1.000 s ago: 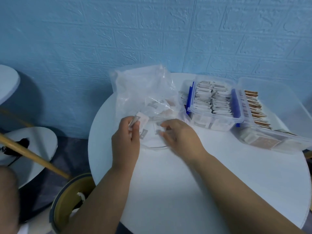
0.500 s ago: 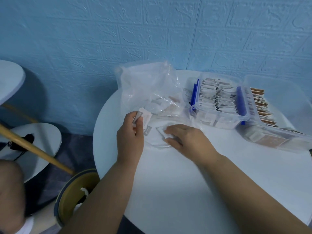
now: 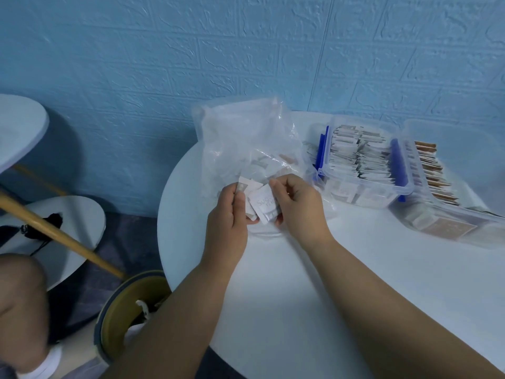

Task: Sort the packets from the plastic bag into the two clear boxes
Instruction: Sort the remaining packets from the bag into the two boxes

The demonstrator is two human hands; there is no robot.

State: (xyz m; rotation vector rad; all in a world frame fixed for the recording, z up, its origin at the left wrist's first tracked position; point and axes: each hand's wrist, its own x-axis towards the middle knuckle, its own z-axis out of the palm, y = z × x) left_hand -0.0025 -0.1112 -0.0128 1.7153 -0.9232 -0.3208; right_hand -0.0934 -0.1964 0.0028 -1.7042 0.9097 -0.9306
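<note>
Because the plastic bag (image 3: 240,138) is crumpled and cloudy, the loose packets (image 3: 287,159) left inside it at the centre of the frame show only as pale and brownish smudges, too blurred to count. The left hand (image 3: 226,217) hides most of what it pinches between thumb and curled fingers: a small fan of held packets (image 3: 247,187), two or three by the corners that stick out. The right hand (image 3: 299,206) pinches one white packet (image 3: 263,205) by its edge, fingers curled, with the print on it only partly readable. Both hands are just in front of the bag's mouth, over the round white table (image 3: 300,291). Two clear boxes stand side by side at the right of the frame. The box with blue clips (image 3: 363,192) is packed with upright rows of white packets. The far-right box (image 3: 448,228) runs off the frame edge and holds one row of brown packets. At lower left a bin (image 3: 114,321) is half hidden by the table, its contents unclear
</note>
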